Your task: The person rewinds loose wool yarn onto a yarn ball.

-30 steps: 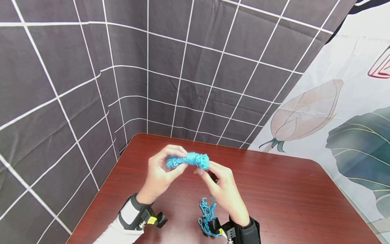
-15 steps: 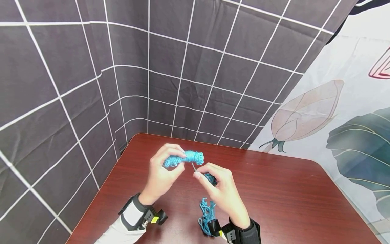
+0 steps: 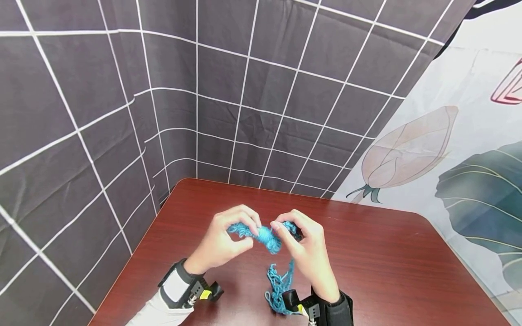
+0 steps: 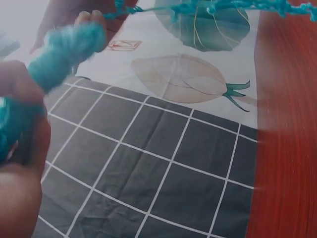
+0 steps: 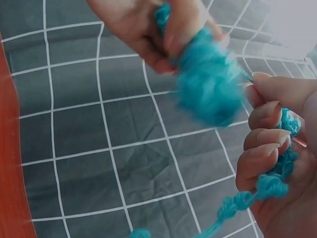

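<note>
My left hand grips a small bright blue skein of yarn, wound tightly round its middle. The skein's free end tilts down toward my right hand. In the right wrist view, that hand's thumb and forefinger pinch a thin strand beside the skein, which is blurred. The other fingers curl round a knotted blue yarn chain, and the chain trails out below the palm. On the table under the right hand lies a loose heap of the knotted yarn, partly covered by the right wrist camera.
A reddish-brown wooden table lies under both hands. Behind it and to the left hangs a dark grey cloth with white grid lines. A white cloth with a leaf and bud print hangs at the right.
The skein has swung from nearly level to tilted down at its right end. Both hands have moved slightly right, and the knotted chain now rises from the heap toward the right hand.
</note>
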